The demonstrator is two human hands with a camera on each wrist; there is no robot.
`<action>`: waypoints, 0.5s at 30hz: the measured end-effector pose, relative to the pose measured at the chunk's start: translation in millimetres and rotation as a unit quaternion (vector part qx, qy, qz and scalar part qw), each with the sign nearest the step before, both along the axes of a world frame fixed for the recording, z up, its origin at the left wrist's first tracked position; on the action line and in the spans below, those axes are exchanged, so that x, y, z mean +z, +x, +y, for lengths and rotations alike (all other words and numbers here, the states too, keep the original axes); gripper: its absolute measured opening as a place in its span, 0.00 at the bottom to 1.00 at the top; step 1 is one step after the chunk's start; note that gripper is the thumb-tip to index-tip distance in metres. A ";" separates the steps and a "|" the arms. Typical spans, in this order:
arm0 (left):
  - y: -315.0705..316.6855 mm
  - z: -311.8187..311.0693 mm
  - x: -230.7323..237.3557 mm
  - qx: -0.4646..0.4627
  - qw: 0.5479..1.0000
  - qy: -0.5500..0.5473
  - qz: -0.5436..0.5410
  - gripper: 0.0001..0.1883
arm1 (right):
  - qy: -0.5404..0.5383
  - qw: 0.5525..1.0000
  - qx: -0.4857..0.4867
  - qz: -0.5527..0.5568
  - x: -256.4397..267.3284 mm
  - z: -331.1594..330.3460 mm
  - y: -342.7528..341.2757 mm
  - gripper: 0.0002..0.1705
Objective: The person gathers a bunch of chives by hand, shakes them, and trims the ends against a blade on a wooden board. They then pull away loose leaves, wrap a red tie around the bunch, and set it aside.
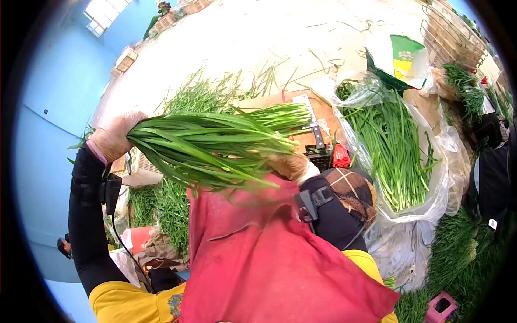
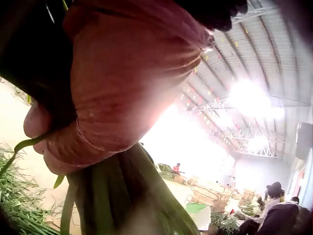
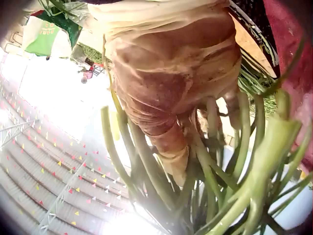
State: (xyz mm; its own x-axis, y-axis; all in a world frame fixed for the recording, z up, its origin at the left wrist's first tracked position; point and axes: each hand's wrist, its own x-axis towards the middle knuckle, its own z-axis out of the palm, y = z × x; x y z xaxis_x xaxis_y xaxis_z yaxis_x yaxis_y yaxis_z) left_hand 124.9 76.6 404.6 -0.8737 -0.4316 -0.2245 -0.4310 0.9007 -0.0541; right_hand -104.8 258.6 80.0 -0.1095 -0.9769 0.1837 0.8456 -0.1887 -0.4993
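Note:
A long bunch of garlic chives (image 1: 204, 142) lies across the front of the body, held by both hands. My gloved left hand (image 1: 116, 134) grips its leafy end; in the left wrist view the fingers wrap the dark leaves (image 2: 117, 191). At the pale stem end is my gloved right hand (image 1: 291, 166), partly covered by the bunch. The right wrist view shows its fingers (image 3: 168, 156) curled in among the stems (image 3: 210, 161), which fan out loosely. Some leaves droop over the red apron (image 1: 280, 242). Beyond the bunch, more cut chives (image 1: 285, 114) lie on a board.
A cleaver (image 1: 313, 121) lies on the board (image 1: 327, 112), beside a red plastic bundle (image 1: 341, 156). To the right stands a clear plastic bag (image 1: 401, 217) full of chives. Loose chives (image 1: 202, 94) are heaped beyond the board. More greens (image 1: 161, 204) lie at lower left.

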 end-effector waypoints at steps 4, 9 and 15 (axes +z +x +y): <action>33.6 -27.0 -46.1 0.020 0.990 0.131 0.055 0.14 | 0.027 0.999 0.005 -0.038 -14.6 14.1 -26.8 0.37; 114.9 -55.3 -132.0 0.146 0.965 0.205 0.078 0.18 | -0.013 0.998 -0.053 -0.011 -3.6 51.0 -60.5 0.17; 175.5 -8.0 -204.0 0.210 0.965 0.130 0.091 0.16 | 0.192 0.891 0.068 0.406 21.8 65.3 -83.8 0.14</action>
State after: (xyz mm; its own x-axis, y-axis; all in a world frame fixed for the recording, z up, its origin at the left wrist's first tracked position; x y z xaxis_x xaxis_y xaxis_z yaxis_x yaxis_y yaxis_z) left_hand 300.5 68.5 200.7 -0.6690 -0.7062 -0.2318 -0.7421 0.6173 0.2613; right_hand -188.6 323.9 101.9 0.0308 -0.9789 -0.2020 0.1779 0.2042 -0.9626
